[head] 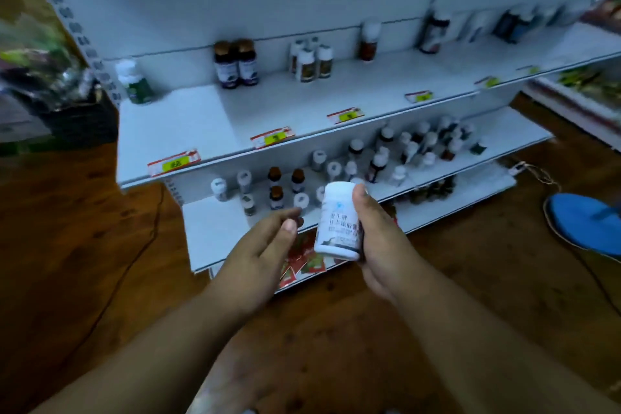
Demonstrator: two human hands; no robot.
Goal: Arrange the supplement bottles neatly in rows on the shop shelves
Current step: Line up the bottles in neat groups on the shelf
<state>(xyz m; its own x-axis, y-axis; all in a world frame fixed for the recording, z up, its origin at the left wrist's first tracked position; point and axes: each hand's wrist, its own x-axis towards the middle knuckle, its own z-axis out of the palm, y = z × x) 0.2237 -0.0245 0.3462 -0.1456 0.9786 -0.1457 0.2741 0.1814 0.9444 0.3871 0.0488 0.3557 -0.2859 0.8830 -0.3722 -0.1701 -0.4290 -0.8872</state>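
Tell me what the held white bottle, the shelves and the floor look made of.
White bottle: likely plastic, opaque and smooth with a printed label. Shelves: probably painted metal, flat white with thin edges. Floor: wood or wood-look laminate, brown with visible grain and knots.

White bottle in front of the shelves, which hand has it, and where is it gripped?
The right hand grips the white bottle around its side; the left hand holds nothing.
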